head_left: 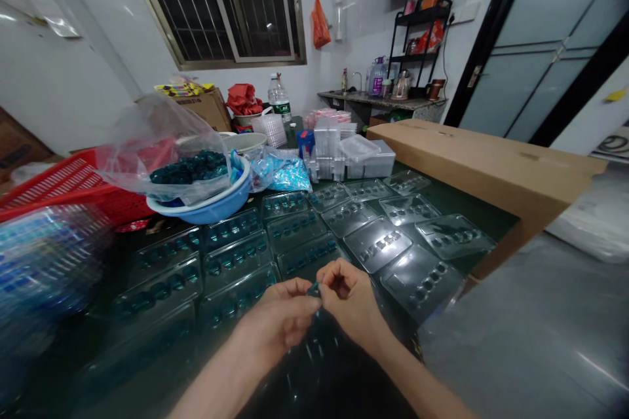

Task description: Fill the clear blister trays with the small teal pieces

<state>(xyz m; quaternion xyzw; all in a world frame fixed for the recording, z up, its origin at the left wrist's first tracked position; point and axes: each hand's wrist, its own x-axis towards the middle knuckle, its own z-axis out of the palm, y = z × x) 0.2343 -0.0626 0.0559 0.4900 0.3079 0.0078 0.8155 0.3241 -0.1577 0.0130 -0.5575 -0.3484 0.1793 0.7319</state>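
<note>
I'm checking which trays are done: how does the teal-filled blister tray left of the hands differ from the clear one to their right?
The teal-filled blister tray has teal pieces in its cavities, while the clear blister tray has cavities that look empty. The teal-filled blister tray looks dark; the clear blister tray looks pale and shiny. Both are transparent plastic with rows of round cavities, and both lie on the dark table.
</note>
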